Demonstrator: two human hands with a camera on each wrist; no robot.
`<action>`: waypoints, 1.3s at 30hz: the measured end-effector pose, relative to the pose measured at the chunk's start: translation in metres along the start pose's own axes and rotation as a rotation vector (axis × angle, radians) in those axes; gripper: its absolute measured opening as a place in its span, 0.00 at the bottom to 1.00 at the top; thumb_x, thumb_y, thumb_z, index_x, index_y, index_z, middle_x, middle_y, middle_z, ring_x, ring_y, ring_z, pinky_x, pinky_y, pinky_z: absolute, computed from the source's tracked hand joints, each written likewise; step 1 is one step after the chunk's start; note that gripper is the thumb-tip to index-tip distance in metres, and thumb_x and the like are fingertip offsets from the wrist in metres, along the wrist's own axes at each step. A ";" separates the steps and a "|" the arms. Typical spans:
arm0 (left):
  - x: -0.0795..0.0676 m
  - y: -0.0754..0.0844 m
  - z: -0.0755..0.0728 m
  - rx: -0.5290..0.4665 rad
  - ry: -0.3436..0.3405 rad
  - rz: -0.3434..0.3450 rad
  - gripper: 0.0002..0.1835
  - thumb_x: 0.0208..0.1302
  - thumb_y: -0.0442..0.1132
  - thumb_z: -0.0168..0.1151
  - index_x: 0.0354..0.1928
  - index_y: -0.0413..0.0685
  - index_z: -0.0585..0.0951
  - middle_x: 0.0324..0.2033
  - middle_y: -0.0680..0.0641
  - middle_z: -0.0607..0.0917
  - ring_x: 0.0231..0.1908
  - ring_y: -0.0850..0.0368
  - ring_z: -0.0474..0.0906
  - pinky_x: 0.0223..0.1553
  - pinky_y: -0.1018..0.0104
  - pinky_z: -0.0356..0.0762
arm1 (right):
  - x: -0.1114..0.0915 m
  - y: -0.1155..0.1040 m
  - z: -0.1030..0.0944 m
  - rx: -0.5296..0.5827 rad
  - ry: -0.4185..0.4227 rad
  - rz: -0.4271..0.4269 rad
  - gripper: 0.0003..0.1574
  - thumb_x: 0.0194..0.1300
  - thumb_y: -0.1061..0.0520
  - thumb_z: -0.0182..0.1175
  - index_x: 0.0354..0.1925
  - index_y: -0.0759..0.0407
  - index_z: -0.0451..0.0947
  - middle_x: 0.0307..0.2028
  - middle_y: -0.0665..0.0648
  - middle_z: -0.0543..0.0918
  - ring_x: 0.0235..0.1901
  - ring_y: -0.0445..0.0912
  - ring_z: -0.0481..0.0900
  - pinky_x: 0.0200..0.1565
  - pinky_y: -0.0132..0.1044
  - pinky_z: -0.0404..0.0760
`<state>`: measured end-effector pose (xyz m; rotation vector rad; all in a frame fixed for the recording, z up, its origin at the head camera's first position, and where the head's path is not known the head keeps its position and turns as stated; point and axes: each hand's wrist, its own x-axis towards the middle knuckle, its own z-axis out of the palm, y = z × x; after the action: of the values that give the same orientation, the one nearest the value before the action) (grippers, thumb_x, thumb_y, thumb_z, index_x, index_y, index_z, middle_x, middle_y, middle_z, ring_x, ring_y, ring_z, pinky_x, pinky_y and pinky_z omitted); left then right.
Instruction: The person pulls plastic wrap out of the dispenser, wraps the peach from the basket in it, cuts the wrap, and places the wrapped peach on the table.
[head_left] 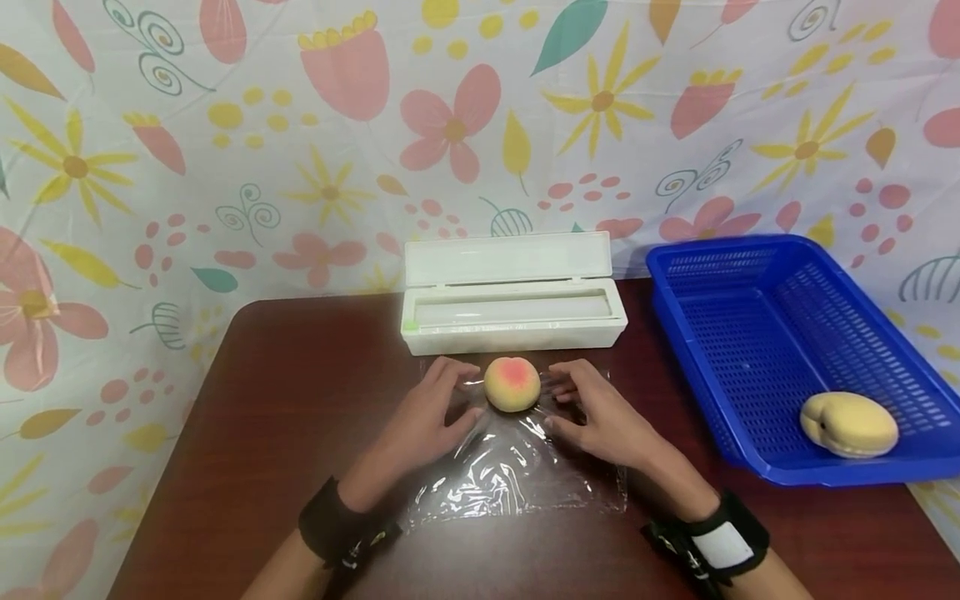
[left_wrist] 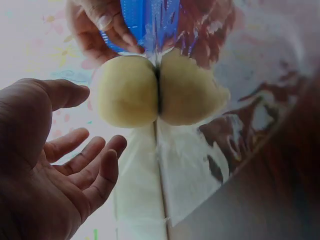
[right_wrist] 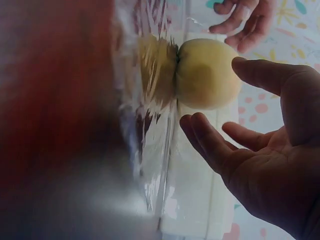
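Observation:
A round yellow peach (head_left: 512,385) with a pink blush on top sits on a sheet of clear plastic wrap (head_left: 517,471). My left hand (head_left: 431,417) is to the left of the peach, its fingers loosely bent and apart from the fruit. On the other side, my right hand (head_left: 603,417) mirrors it, thumb and fingers spread and holding nothing. Both wrist views show a gap between each hand and the peach (left_wrist: 127,92). Wrinkles and glare run across the wrap, which mirrors the fruit in the left wrist view.
Behind the peach stands an open white wrap dispenser box (head_left: 517,340) with a roll inside, its lid raised. A blue plastic basket (head_left: 693,387) at the right contains a yellow, creased fruit-like piece (head_left: 851,425). Floral cloth (head_left: 315,117) hangs behind the dark wooden table (head_left: 300,367).

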<state>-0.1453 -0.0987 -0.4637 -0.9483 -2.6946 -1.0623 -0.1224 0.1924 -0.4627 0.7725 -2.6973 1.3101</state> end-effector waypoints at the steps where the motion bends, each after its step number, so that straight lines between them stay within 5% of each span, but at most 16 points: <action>1: -0.003 0.002 -0.002 0.009 -0.001 -0.003 0.27 0.61 0.48 0.64 0.61 0.51 0.71 0.53 0.55 0.71 0.48 0.58 0.76 0.45 0.66 0.77 | -0.003 -0.001 -0.002 -0.013 -0.001 -0.002 0.39 0.53 0.61 0.71 0.61 0.62 0.65 0.52 0.59 0.72 0.47 0.52 0.79 0.49 0.44 0.80; 11: -0.037 0.008 -0.014 0.063 -0.091 0.060 0.19 0.61 0.48 0.65 0.52 0.54 0.76 0.49 0.56 0.73 0.47 0.61 0.73 0.49 0.64 0.76 | -0.029 -0.011 -0.007 -0.206 -0.026 -0.131 0.24 0.52 0.54 0.73 0.47 0.47 0.76 0.52 0.46 0.73 0.53 0.43 0.71 0.55 0.41 0.73; 17: -0.055 0.006 -0.017 0.104 -0.122 0.077 0.14 0.58 0.47 0.68 0.45 0.56 0.78 0.43 0.59 0.72 0.43 0.65 0.70 0.45 0.66 0.75 | -0.048 -0.012 -0.006 -0.270 -0.041 -0.149 0.22 0.49 0.50 0.74 0.42 0.43 0.77 0.52 0.46 0.74 0.55 0.43 0.67 0.57 0.38 0.67; 25: -0.083 0.002 -0.014 0.091 -0.184 0.267 0.16 0.51 0.51 0.73 0.37 0.58 0.78 0.46 0.58 0.70 0.49 0.65 0.64 0.49 0.67 0.72 | -0.071 -0.012 -0.008 -0.316 -0.097 -0.127 0.25 0.42 0.41 0.77 0.36 0.40 0.75 0.39 0.39 0.69 0.43 0.38 0.61 0.42 0.33 0.68; 32: -0.097 0.001 -0.018 0.132 -0.268 0.201 0.21 0.48 0.58 0.74 0.39 0.61 0.77 0.46 0.61 0.66 0.48 0.66 0.61 0.45 0.68 0.72 | -0.083 -0.011 -0.011 -0.386 -0.085 -0.147 0.27 0.39 0.45 0.78 0.36 0.41 0.73 0.36 0.38 0.69 0.38 0.36 0.62 0.38 0.32 0.69; 39: -0.099 -0.003 -0.021 0.096 -0.298 0.214 0.19 0.48 0.50 0.75 0.39 0.59 0.77 0.47 0.60 0.69 0.52 0.66 0.62 0.51 0.68 0.70 | -0.085 -0.004 -0.012 -0.429 -0.108 -0.099 0.23 0.40 0.49 0.77 0.33 0.41 0.74 0.33 0.37 0.71 0.41 0.37 0.70 0.41 0.35 0.75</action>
<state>-0.0702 -0.1654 -0.4796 -1.4396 -2.7525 -0.7984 -0.0481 0.2351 -0.4733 0.9250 -2.8256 0.6477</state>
